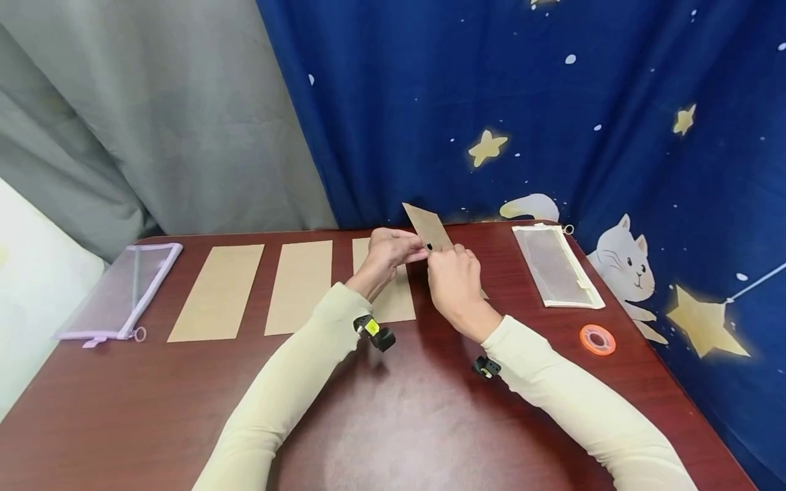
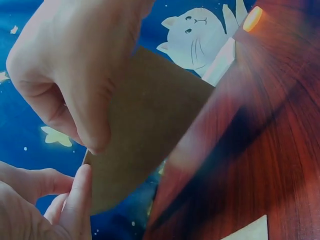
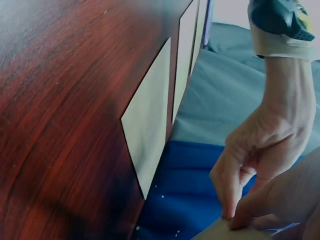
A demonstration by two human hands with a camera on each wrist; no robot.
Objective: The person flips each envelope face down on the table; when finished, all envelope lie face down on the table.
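Above the back of the table, a brown paper piece (image 1: 432, 226) stands tilted up between both hands. My left hand (image 1: 393, 251) pinches its edge between thumb and fingers; in the left wrist view this hand (image 2: 47, 200) is at lower left. My right hand (image 1: 456, 279) grips the same edge close beside it, its thumb pointing down along the paper (image 2: 150, 105) in that view. A small dark spot (image 1: 429, 247) shows by the fingertips. In the right wrist view the two hands' fingertips meet at the paper's edge, most of the sheet hidden.
Three flat brown paper pieces lie in a row: left (image 1: 216, 293), middle (image 1: 299, 286) and right (image 1: 396, 300), the last partly under my left hand. A purple-edged mesh zip pouch (image 1: 110, 300) lies far left. A white-edged pouch (image 1: 555, 266) and an orange tape roll (image 1: 598, 339) lie right. Curtains hang behind.
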